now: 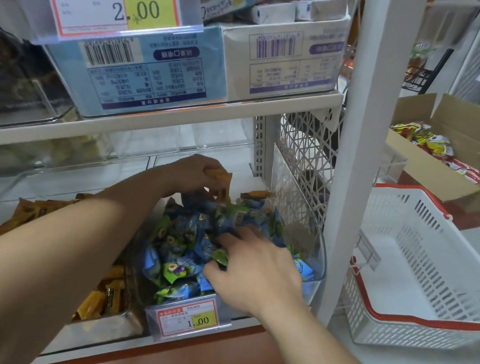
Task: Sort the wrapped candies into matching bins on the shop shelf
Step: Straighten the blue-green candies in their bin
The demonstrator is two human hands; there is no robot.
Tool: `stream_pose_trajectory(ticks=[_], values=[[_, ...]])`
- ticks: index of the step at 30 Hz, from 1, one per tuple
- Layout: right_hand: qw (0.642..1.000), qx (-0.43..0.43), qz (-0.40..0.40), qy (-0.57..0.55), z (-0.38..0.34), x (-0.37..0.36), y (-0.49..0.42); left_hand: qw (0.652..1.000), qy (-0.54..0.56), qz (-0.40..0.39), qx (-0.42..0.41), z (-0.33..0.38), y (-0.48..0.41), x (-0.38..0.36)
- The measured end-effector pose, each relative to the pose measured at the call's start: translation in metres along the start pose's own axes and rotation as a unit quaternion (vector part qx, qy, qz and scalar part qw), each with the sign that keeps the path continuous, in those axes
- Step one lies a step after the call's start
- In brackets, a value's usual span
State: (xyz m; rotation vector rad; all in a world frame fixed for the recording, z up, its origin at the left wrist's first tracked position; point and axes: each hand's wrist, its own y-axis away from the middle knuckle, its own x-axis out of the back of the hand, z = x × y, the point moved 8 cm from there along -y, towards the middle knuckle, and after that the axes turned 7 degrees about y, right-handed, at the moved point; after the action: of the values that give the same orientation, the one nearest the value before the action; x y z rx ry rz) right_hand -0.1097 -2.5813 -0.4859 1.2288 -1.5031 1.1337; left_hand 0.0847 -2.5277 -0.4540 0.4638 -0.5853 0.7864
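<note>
Our left hand (202, 173) gripped orange candies (221, 176); our right hand (253, 274) lay among blue-green candies (181, 235) behind the "1.00" tag (190, 319), its grip unclear.

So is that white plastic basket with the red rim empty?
Empty: the white plastic red-rimmed basket shows only bare floor inside.

Single head view, wide-angle, aimed forward and down. Very close to lower shelf (208, 345), clear bin (319, 256) sitting dead centre. Upper shelf (149, 115) looms across top, seen from just below. White basket (429, 322) on floor fills right side.
</note>
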Motion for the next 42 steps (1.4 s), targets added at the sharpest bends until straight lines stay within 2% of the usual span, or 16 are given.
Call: stream_pose_trajectory(ticks=[3,8,10,12,15,18,21,24,26,29,32,34,38,42], values=[[1.0,-0.002,0.009,0.008,0.002,0.002,-0.002,0.99,0.136,0.039,0.008,0.01,0.017,0.009],[1.0,0.006,-0.001,0.002,0.005,0.002,-0.005,0.975,0.197,0.105,-0.012,0.027,0.052,0.017],[0.999,0.01,0.032,-0.019,0.006,0.011,-0.002,0.969,0.218,0.115,-0.021,0.032,0.069,0.018],[0.991,-0.014,0.101,-0.091,0.007,0.029,0.002,0.96,0.251,0.116,-0.034,0.037,0.085,0.017],[0.939,-0.035,0.197,-0.279,-0.003,0.054,0.001,0.953,0.274,0.124,-0.047,0.039,0.109,0.013],[0.867,-0.071,0.226,-0.439,-0.02,0.073,-0.01,0.945,0.287,0.143,-0.059,0.035,0.131,0.014],[0.837,-0.098,0.208,-0.497,-0.037,0.084,-0.024,0.917,0.349,0.184,-0.065,0.028,0.153,0.028],[0.851,-0.062,0.148,-0.5,-0.059,0.085,-0.04,0.902,0.357,0.229,-0.082,0.02,0.172,0.047],[0.856,-0.018,0.094,-0.507,-0.071,0.081,-0.047,0.913,0.322,0.235,-0.089,0.011,0.181,0.058],[0.895,0.007,0.078,-0.439,-0.061,0.069,-0.05,0.941,0.211,0.255,-0.069,-0.017,0.196,0.08],[0.955,-0.022,0.109,-0.275,-0.02,0.053,-0.04,0.951,0.028,0.304,-0.047,-0.043,0.21,0.108],[0.98,-0.035,0.098,-0.169,0.005,0.041,-0.032,0.955,-0.029,0.293,-0.019,-0.059,0.208,0.112],[0.994,-0.01,-0.025,-0.102,0.015,0.014,-0.026,0.955,-0.13,0.264,0.017,-0.075,0.189,0.109],[0.993,0.053,-0.101,0.0,-0.008,-0.003,-0.021,0.931,-0.179,0.313,0.05,-0.069,0.178,0.114]])
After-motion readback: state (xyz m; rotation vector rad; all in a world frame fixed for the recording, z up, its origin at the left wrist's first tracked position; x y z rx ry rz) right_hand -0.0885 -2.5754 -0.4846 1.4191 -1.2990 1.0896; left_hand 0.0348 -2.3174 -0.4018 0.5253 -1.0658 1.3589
